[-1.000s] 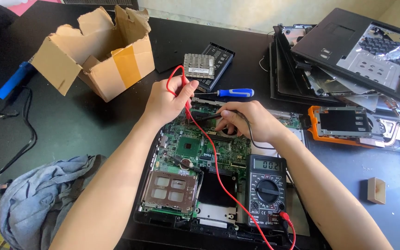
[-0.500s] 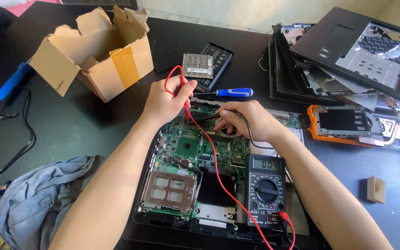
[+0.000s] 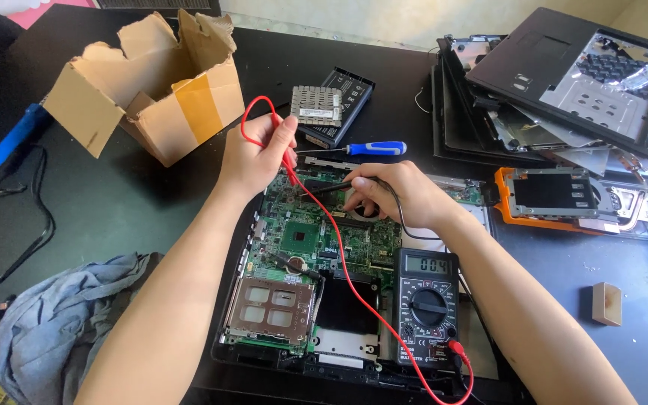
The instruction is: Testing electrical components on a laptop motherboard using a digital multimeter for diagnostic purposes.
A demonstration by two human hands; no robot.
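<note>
Head view of a dark table, left hand (image 3: 253, 157) pinching a red probe (image 3: 288, 161), right hand (image 3: 399, 196) pinching a black probe (image 3: 324, 189) on a green circuit board (image 3: 301, 240) at centre, black multimeter (image 3: 427, 306) at five o'clock, torn brown cardboard box (image 3: 151, 90) with a yellow tape strip at ten o'clock, small tan block (image 3: 607, 303) at four o'clock.

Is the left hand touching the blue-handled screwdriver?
Apart. The head view shows the left hand closed on the red probe lead, with bare dark table between it and the blue-handled screwdriver.
</note>
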